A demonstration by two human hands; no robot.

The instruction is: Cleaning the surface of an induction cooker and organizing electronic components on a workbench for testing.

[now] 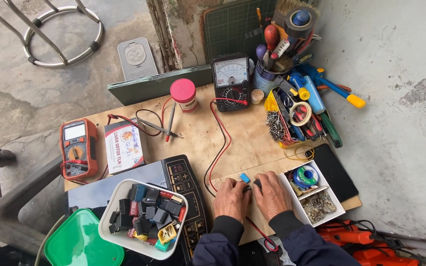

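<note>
- Plywood, pale and scuffed, forms the small worktop [198,133], and everything below is placed from the black analog multimeter [231,81] standing at its far edge.
- Straight toward the viewer from that meter, the left hand [232,198] and right hand [272,194] rest side by side on the board, knuckles up, fingers curled and pressed together over the dark tips of the probes [250,185]; whether they pinch each tip I cannot tell.
- Just beyond the fingertips, still on the meter's near side, lies a small blue rectangular component [244,178], close enough to touch with the probe tips.
- Red and black test leads [216,148] run from the meter down to the hands, slack enough for free movement.
- Near-left of the meter, a white plastic tub of black and coloured relays [144,216] sits on a black panel within easy reach, likely as stock.
- Far left of it lies an orange digital multimeter [78,149], set aside.
- Near-right of the meter, a white divided tray [315,193] keeps a solder spool and small metal parts sorted.
</note>
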